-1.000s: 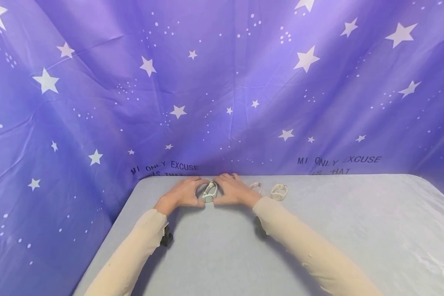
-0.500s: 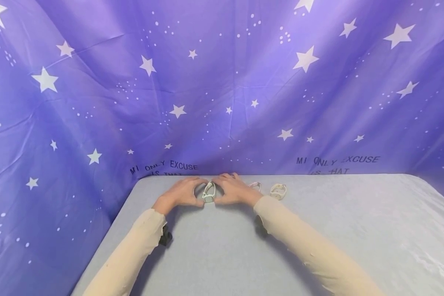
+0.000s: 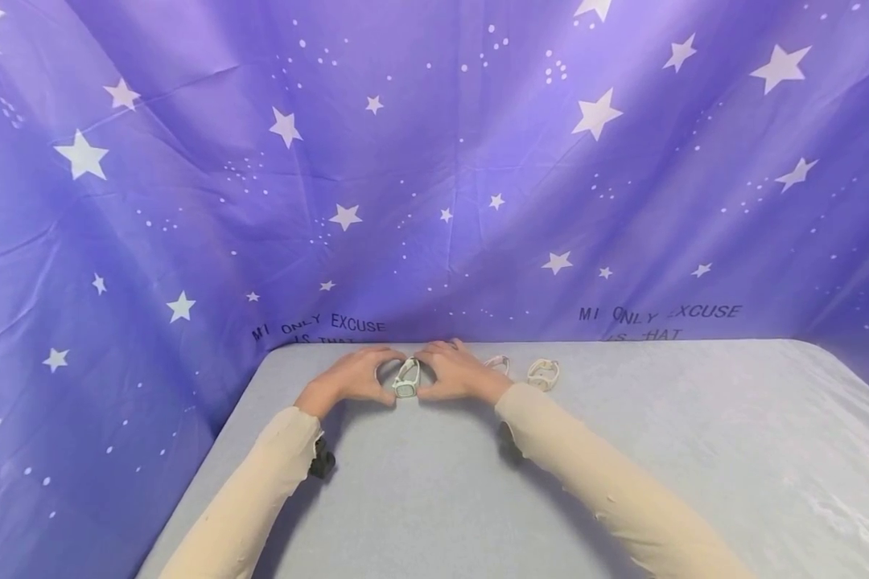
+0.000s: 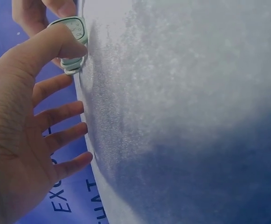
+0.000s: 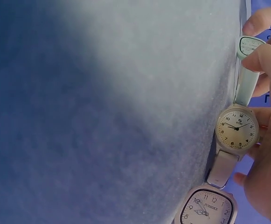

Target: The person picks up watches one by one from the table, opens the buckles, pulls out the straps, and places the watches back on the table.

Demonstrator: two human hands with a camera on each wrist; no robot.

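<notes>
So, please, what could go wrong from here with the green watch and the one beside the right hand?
The green watch sits near the far edge of the table; a push might slide it over. The right hand looks close to the round watch and could knock it.

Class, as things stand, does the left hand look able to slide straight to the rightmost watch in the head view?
Probably not: between the left hand and the rightmost watch lie the pale green watch and the right hand, which seem to block the way.
</notes>
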